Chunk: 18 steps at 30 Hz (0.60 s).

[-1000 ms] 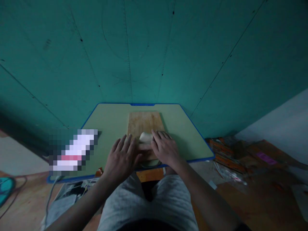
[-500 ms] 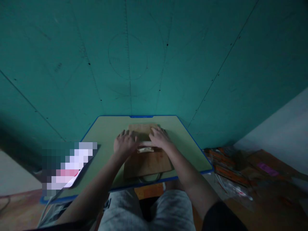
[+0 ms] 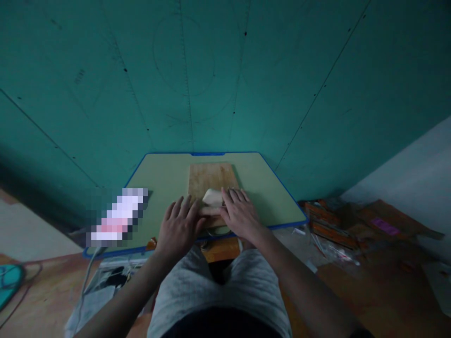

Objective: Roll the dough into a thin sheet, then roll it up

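Observation:
A pale rolling pin (image 3: 210, 211) lies crosswise over the near part of a wooden cutting board (image 3: 210, 174). My left hand (image 3: 179, 224) rests flat on the pin's left end, fingers stretched forward. On its right end lies my right hand (image 3: 241, 211), palm down with fingers extended. A whitish flat piece of dough (image 3: 213, 197) shows just beyond the pin, between the two hands. My palms cover both ends of the pin.
The board stands on a pale green table (image 3: 165, 173) with a blue rim. A phone-like lit screen (image 3: 121, 213), blurred out, is at the left. Behind is a green wall (image 3: 211, 94). Cardboard and plastic bags (image 3: 338, 249) lie on the floor at right.
Both hands have drawn the rolling pin toward me, near the board's front edge. The dough was on the near side of the pin and is now beyond it. The view has tilted down.

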### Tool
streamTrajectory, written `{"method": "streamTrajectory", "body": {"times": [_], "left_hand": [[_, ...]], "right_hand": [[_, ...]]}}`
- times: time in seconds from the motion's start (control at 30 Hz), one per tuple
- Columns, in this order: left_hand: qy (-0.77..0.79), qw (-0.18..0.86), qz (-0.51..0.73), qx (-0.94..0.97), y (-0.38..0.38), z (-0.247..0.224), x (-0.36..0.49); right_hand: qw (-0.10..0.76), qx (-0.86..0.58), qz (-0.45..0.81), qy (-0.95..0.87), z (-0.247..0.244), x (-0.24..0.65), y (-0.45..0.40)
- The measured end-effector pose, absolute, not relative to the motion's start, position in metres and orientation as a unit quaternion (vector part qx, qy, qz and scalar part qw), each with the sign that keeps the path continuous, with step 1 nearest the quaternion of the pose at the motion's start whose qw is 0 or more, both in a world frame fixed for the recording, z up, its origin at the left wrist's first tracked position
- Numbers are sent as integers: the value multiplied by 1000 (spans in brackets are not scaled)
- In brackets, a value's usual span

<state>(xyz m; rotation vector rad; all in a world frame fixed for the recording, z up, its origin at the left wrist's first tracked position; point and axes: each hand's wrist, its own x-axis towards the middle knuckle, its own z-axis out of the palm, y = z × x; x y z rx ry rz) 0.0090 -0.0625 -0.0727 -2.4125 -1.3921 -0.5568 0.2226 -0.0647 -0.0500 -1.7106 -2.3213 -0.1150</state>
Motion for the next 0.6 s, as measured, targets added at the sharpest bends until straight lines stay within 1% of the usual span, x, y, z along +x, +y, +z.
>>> {"method": "streamTrajectory", "body": {"times": [0.07,0.13,0.23,0.37,0.47,0.6], "left_hand": [[-482,135,-172,-849,-63,-67,8],[-496,96,-123,-854,-55,-55,12],[-553,48,-59,-830,-27,-37,24],[-581,50,-87,-807,21,-27,36],[-576,43,-110,-809,45,-27,39],[-592,41,-125,-795,47,-28,39]], "right_hand": [[131,-585,-38,-799,-51,223,-65],[129,-592,-27,-795,-50,224,-60],[118,-605,9,-788,-46,226,-42],[106,-630,84,-765,-37,228,-7],[117,-641,82,-754,-30,229,18],[116,-659,65,-740,-28,228,30]]}}
